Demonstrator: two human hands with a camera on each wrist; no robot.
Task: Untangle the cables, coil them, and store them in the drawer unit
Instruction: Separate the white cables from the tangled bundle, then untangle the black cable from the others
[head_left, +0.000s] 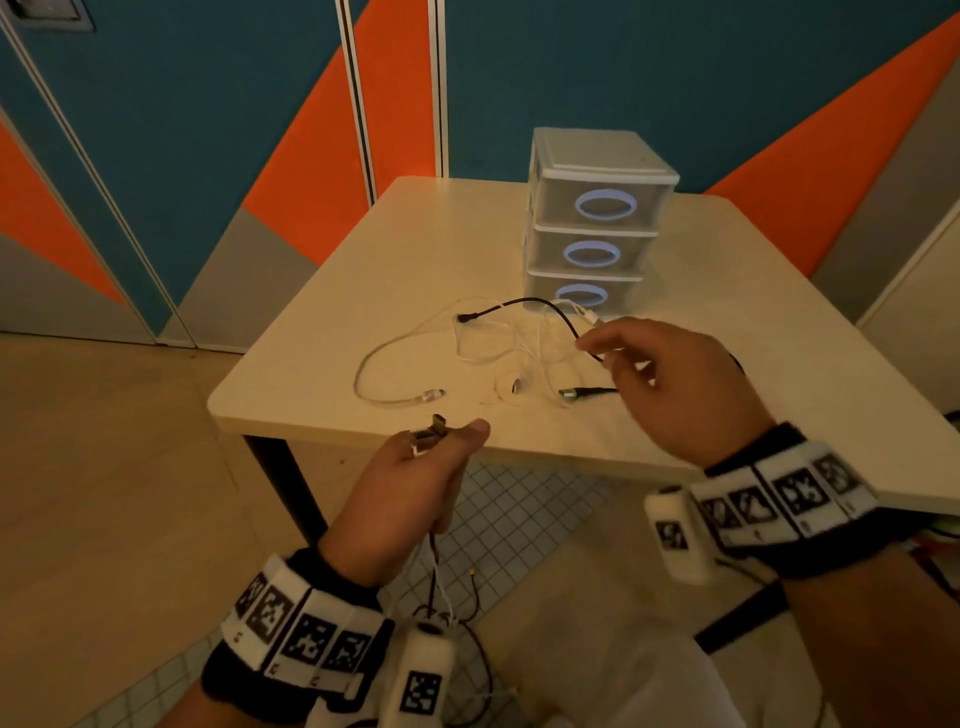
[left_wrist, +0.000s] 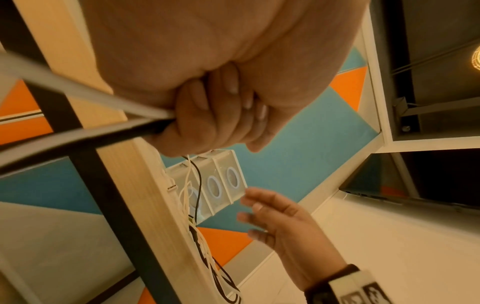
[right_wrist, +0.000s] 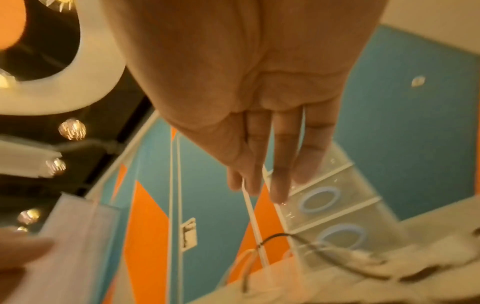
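My left hand (head_left: 410, 478) is off the desk's (head_left: 415, 249) near edge, fist curled around a black and a white cable; their connectors (head_left: 434, 428) protrude at the thumb and the cords hang below. My right hand (head_left: 670, 384) hovers over the desk, fingers relaxed and slightly spread, holding nothing. The tangled cables (head_left: 519, 343) lie at 9 o'clock of it, just beside the fingertips. The 3-drawer unit (head_left: 597, 218), all drawers closed, stands at 12 o'clock.
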